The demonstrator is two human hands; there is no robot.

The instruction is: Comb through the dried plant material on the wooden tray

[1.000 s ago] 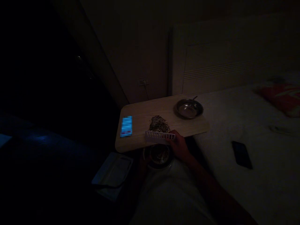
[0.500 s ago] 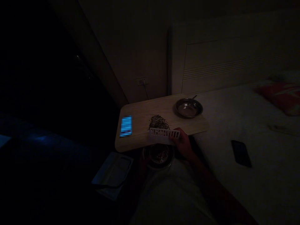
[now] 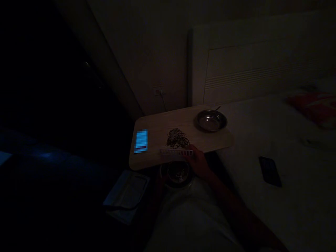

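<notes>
My right hand [image 3: 197, 160] is closed on one end of a white slotted plastic strip [image 3: 173, 153], held at the table's near edge. Just beyond it, a heap of small dark and pale seed-like grains [image 3: 177, 137] lies on the light wooden table [image 3: 154, 131]. Below the edge, over my lap, is a round metal bowl [image 3: 190, 180] with some grains in its bottom. Deep shadow covers most of my left hand [image 3: 162, 181], whose fingers grip the bowl's left rim.
A shiny metal basin [image 3: 212, 121] with a handle sticking out behind stands at the table's back right. A lit phone screen [image 3: 141, 141] is at the left. On the bed lies a dark phone [image 3: 270, 171]. A pale box-like object [image 3: 127, 196] sits low on the left.
My right hand has drawn the slotted strip left and slightly toward me, tilting it so its slots look narrower. The grain heap shows more fully. The bowl stays nearly in place.
</notes>
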